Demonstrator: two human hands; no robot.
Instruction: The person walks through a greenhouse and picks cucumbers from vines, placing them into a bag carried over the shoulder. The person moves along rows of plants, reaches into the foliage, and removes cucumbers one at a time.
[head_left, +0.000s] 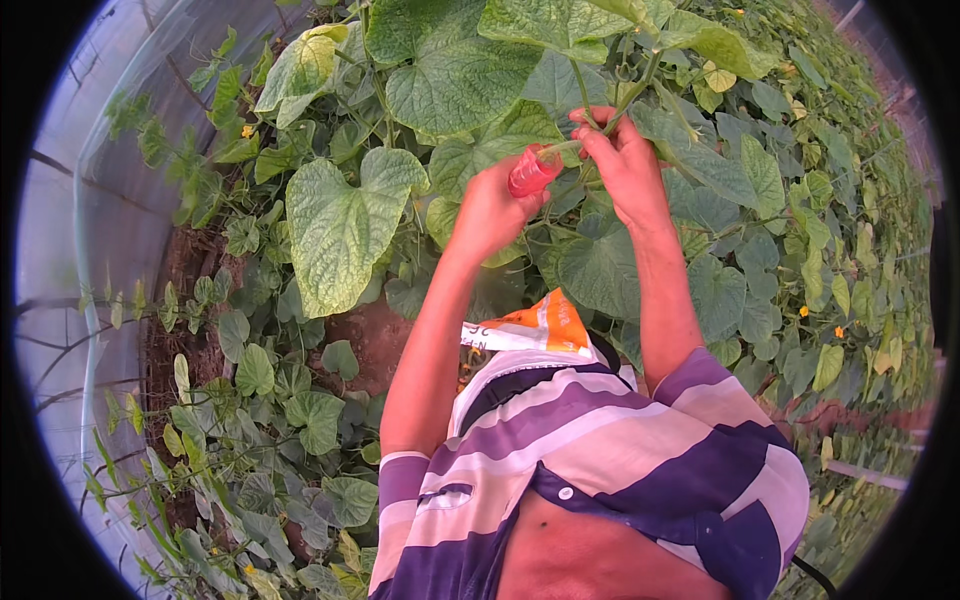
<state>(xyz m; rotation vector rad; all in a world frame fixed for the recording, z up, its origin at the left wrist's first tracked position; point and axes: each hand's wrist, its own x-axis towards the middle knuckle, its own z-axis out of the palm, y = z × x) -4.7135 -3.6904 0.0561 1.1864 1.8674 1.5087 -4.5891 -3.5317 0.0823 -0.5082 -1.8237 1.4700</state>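
Observation:
My left hand (495, 206) is closed around a translucent red plastic piece (534, 172), perhaps a small container or a roll; its exact kind is unclear. A pale green stalk or small fruit (561, 148) reaches from the open end of this piece towards my other hand. With thumb and fingers, my right hand (619, 154) pinches a green vine stem (634, 90) where leaf stalks branch off. Broad cucumber leaves (457, 75) hang above and around both hands. The fingertips of my left hand are partly hidden behind the red piece.
A white and orange printed sack (547, 322) hangs at my waist. Dense vines with yellow flowers (804, 310) fill the right side. At the left, plastic greenhouse sheeting (120, 195) curves over thin poles. Brown soil (367, 341) shows between the leaves below my left arm.

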